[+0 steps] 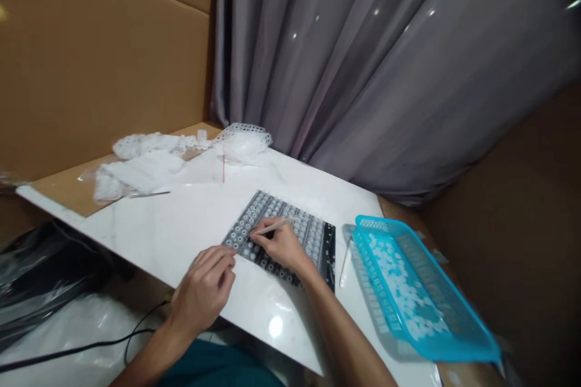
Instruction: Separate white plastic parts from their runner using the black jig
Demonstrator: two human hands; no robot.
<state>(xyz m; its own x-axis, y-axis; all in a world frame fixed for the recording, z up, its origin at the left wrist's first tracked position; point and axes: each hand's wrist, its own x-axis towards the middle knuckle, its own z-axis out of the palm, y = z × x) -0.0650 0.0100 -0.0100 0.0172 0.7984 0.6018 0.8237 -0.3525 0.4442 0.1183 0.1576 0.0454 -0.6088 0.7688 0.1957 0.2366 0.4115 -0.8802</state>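
Observation:
A dark flat board (330,254) lies on the white table, covered with rows of small round white pieces (251,219), each with a darker centre. Over its left part is my right hand (282,245), closed in a pinch around a slim white pen-like tool (272,227). The tool slants up to the right, and its working end is hidden by the fingers. My left hand (206,284) rests at the board's near left corner, fingers loosely bent with the fingertips on the corner and the thumb apart. It holds nothing that I can see.
To the right stands a blue plastic basket (463,290) with many small white pieces (402,284) inside. A thin pale stick (345,263) lies between board and basket. White bagged material (140,172) and a thin metal tool (150,195) lie at the left. A grey curtain (327,60) hangs behind.

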